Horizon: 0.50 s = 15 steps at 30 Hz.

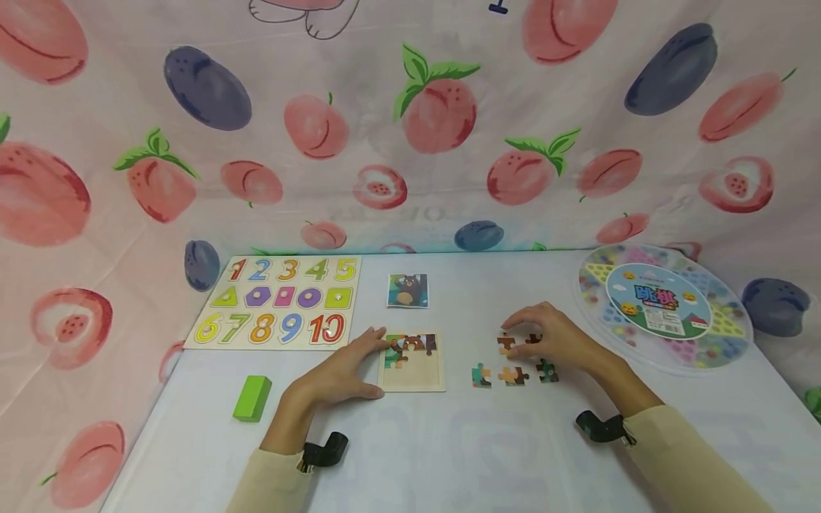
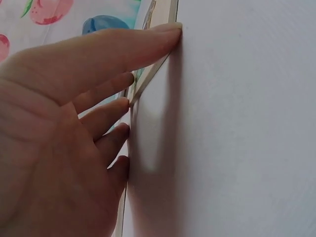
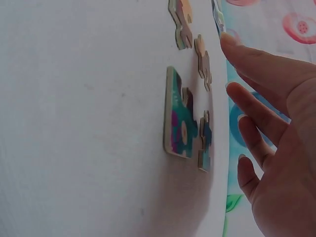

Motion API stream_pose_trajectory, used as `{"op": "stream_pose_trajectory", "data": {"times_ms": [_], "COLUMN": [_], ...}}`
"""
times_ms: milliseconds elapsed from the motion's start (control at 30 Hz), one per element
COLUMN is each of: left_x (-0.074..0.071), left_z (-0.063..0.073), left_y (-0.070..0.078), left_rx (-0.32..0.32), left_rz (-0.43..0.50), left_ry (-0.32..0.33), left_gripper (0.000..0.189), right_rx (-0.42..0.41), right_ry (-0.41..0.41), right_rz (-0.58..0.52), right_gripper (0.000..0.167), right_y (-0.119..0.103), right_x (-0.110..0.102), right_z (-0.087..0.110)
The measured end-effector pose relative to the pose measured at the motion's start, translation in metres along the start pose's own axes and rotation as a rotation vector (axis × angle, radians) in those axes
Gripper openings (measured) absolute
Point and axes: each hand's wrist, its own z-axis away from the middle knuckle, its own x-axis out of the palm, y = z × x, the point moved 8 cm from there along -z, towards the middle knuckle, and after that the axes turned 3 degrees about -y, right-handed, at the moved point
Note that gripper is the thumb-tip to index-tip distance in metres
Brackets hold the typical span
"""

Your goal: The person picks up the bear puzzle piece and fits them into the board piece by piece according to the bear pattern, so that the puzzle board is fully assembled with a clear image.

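In the head view, my left hand [image 1: 336, 372] is at the left side of a square wooden puzzle tray [image 1: 423, 376]. Its thumb [image 2: 165, 35] touches the tray's near edge in the left wrist view. Bear-picture jigsaw pieces fill the tray's top row and part of its left side. My right hand [image 1: 561, 342] hovers over loose jigsaw pieces to the right, thumb and fingers apart with nothing between them. Beneath its fingertips lies a brown piece [image 1: 506, 345]; another is partly hidden. Nearer me lie a green piece [image 1: 481, 375], a tan piece [image 1: 514, 376] and a dark corner piece [image 1: 547, 370].
A bear picture card [image 1: 408, 291] lies behind the tray. At the back left is a number-and-shape board [image 1: 276, 311], with a green block [image 1: 252, 398] nearer me. A round clear game case [image 1: 661, 303] sits at the right. Fruit-print cloth hangs behind the table.
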Motion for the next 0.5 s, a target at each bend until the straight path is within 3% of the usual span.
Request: {"op": "stream_pose_trajectory", "data": {"times_ms": [200,500], "left_x": [0.0015,0.002], "left_z": [-0.0015,-0.003], "left_y": [-0.0014,-0.0024], "left_rx": [0.031,0.018], "left_rz": [-0.018,-0.022], "left_ry": [-0.017,-0.017], "left_gripper": [0.079,0.081], "right_rx": [-0.039,-0.06], "right_ry": [-0.008,-0.014], "right_rz": [0.021,0.007], "right_gripper": [0.041,0.033], "right_y": [0.0009,0.0054], "right_x": [0.0041,0.0096], "right_z": [-0.0001,-0.0001]}}
